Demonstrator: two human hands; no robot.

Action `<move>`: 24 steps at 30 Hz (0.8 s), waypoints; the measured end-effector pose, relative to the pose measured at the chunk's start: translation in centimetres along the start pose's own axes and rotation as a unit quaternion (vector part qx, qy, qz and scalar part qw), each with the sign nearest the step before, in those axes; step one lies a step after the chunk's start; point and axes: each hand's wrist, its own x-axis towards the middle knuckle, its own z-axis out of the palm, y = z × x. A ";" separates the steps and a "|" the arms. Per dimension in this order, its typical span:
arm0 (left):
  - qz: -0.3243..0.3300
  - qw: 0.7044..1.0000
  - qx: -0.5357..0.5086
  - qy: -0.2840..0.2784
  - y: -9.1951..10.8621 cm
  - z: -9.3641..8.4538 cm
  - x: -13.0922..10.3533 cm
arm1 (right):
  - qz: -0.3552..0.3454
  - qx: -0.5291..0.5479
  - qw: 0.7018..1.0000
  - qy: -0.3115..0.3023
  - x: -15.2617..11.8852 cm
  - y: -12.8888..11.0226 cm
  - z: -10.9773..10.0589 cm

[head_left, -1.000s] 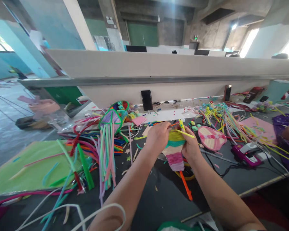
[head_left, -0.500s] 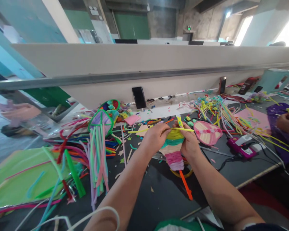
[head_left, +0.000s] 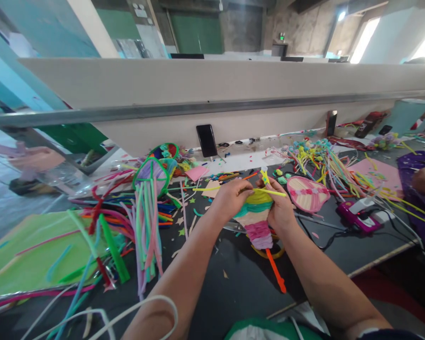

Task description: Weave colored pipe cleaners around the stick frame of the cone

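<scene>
Below me spreads one dark grey table [head_left: 233, 297]. Over it, between my two hands, is one tapered panel [head_left: 255, 218] striped yellow, teal, cream and purple. My right hand [head_left: 282, 212] grips its side, fingers curled; my left hand [head_left: 230, 200] pinches one thin yellow fuzzy stem [head_left: 273, 192] across its top.

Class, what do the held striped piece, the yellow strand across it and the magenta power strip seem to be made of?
Striped piece: matte, perhaps yarn or pipe cleaner, from its fine rows. Yellow strand: perhaps matte pipe cleaner, slim and even. Power strip: likely moulded plastic, slight sheen, solid colour.
</scene>
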 end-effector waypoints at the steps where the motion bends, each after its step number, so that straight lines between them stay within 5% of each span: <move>1: -0.004 1.000 0.000 0.004 0.0 0.0 0.0 | -0.013 -0.004 1.000 0.002 -0.1 0.0 0.0; 9: -0.010 1.000 0.022 0.006 -0.6 -0.4 0.0 | -0.095 -0.137 0.984 -0.056 -0.1 0.5 -1.3; 13: 0.005 1.000 0.023 0.004 -0.5 -0.6 -0.1 | -0.122 -0.202 0.971 -0.030 0.4 0.4 -1.7; 24: 0.034 0.999 0.028 -0.027 1.7 -1.1 -0.4 | -0.063 -0.084 0.994 0.028 0.1 -1.2 -0.4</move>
